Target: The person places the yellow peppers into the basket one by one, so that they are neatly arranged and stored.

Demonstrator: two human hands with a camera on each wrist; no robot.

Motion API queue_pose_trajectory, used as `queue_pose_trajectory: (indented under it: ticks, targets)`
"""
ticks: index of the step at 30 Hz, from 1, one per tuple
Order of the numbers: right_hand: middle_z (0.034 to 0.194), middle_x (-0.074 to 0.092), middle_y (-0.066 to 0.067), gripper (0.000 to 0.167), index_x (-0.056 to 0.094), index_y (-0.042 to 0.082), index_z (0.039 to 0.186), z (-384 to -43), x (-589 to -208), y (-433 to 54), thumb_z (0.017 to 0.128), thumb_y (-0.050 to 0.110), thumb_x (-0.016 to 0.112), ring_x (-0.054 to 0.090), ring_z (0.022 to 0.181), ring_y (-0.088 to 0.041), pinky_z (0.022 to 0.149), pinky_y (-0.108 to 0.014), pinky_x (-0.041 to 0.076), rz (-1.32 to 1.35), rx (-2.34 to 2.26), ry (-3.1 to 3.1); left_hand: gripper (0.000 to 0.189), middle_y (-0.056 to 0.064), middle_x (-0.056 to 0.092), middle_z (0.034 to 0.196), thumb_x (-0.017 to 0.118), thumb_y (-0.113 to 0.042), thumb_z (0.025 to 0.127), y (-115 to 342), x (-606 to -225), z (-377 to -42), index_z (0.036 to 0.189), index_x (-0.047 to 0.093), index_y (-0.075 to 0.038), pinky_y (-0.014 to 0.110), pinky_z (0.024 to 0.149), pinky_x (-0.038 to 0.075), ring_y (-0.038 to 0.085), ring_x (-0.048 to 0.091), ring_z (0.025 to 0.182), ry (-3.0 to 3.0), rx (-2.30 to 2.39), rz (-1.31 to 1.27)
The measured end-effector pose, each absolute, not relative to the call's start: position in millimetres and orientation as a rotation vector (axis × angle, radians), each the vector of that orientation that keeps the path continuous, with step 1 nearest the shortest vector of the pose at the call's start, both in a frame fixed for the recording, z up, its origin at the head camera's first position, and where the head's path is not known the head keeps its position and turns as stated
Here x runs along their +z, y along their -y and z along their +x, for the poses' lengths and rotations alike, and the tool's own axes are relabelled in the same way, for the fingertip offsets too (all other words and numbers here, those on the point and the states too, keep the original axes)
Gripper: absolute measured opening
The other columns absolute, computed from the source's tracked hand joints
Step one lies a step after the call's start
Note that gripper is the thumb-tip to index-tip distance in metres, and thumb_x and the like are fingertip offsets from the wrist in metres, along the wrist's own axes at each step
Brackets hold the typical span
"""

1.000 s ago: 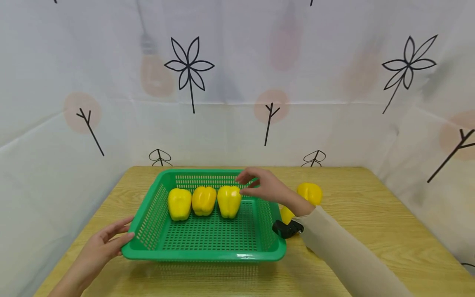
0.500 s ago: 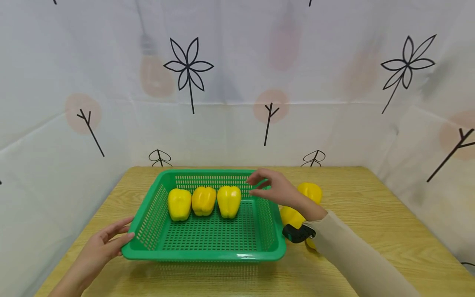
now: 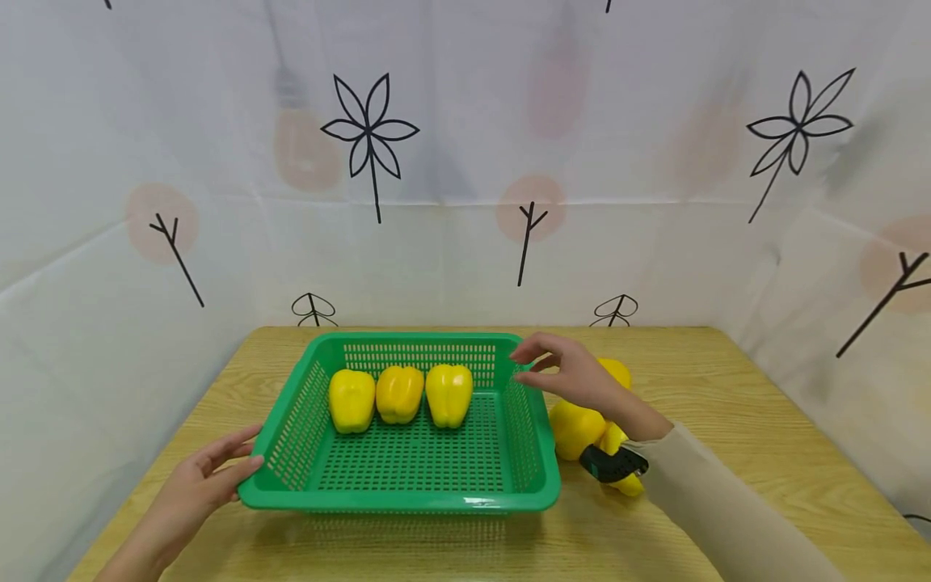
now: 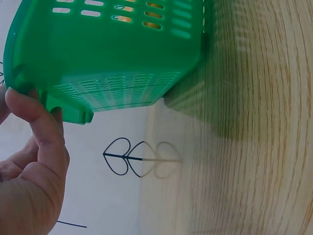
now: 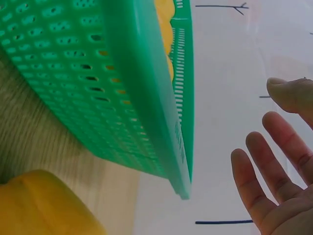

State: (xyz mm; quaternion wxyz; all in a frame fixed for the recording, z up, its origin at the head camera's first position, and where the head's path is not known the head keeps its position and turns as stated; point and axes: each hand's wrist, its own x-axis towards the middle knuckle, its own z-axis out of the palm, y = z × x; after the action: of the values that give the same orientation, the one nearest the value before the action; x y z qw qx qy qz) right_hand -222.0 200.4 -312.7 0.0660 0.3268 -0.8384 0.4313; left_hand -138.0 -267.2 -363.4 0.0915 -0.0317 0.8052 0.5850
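Note:
A green plastic basket (image 3: pixel 407 501) stands on the table with three yellow bell peppers in a row inside: one at the left (image 3: pixel 352 402), one in the middle (image 3: pixel 400 394) and one at the right (image 3: pixel 449 395). My left hand (image 3: pixel 200 481) grips the basket's left rim near its front corner; the left wrist view shows the thumb on the rim and fingers around its edge. My right hand (image 3: pixel 570 372), holding nothing, hovers by the basket's right rim. In the right wrist view, the right hand's fingers (image 5: pixel 264 171) are spread and slightly bent, apart from the basket.
Several more yellow bell peppers (image 3: pixel 576 428) lie on the table right of the basket, partly hidden by the right arm. The right wrist carries a black strap device (image 3: pixel 614 463). A patterned white cloth (image 3: pixel 451 267) hangs behind the wooden table (image 3: pixel 742 453).
My right hand has moved rightward, away from the rightmost pepper in the basket to the right rim. The left hand, basket and its peppers stay in place.

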Motion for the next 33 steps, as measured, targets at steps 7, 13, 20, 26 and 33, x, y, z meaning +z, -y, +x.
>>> queue_pose_trajectory:
  ticks: [7, 13, 20, 26, 33]
  targets:
    - [0.102, 0.062, -0.005, 0.020, 0.063, 0.005, 0.103, -219, -315, -212, 0.084, 0.006, 0.069, 0.059, 0.092, -0.021, 0.081, -0.038, 0.050, 0.970, 1.283, 2.516, 0.065, 0.019, 0.040, 0.132, 0.060, -0.031, 0.092, 267, -366, -137, 0.145, 0.031, -0.006, 0.035, 0.076, 0.051, 0.017, 0.061, 0.090, -2.400, 1.763, -0.083]
    - [0.100, 0.061, -0.006, 0.019, 0.062, 0.002, 0.102, -215, -317, -223, 0.084, 0.005, 0.069, 0.058, 0.092, -0.027, 0.079, -0.036, 0.051, 0.929, 1.248, 2.523, 0.064, 0.019, 0.039, 0.132, 0.060, -0.030, 0.092, 267, -367, -137, 0.145, 0.032, -0.006, 0.034, 0.075, 0.051, 0.016, 0.062, 0.090, -2.419, 1.767, -0.069]
    - [0.101, 0.061, -0.005, 0.017, 0.062, 0.005, 0.102, -211, -321, -236, 0.085, 0.006, 0.068, 0.059, 0.091, -0.021, 0.078, -0.032, 0.052, 0.863, 1.195, 2.552, 0.064, 0.021, 0.039, 0.132, 0.060, -0.031, 0.092, 267, -367, -138, 0.145, 0.032, -0.006, 0.035, 0.075, 0.051, 0.016, 0.062, 0.090, -2.410, 1.765, -0.070]
    - [0.103, 0.060, -0.008, 0.018, 0.061, 0.006, 0.103, -203, -324, -246, 0.087, 0.010, 0.067, 0.062, 0.090, -0.025, 0.075, -0.026, 0.051, 0.780, 1.225, 2.595, 0.064, 0.019, 0.039, 0.132, 0.060, -0.031, 0.092, 268, -368, -137, 0.144, 0.033, -0.007, 0.035, 0.075, 0.051, 0.016, 0.062, 0.090, -2.416, 1.770, -0.084]
    - [0.102, 0.060, -0.008, 0.018, 0.061, 0.004, 0.103, -197, -331, -256, 0.086, 0.007, 0.068, 0.061, 0.089, -0.029, 0.071, -0.027, 0.052, 0.768, 1.245, 2.570, 0.064, 0.020, 0.038, 0.134, 0.060, -0.030, 0.092, 268, -370, -137, 0.144, 0.033, -0.006, 0.033, 0.074, 0.051, 0.016, 0.061, 0.089, -2.424, 1.769, -0.084]
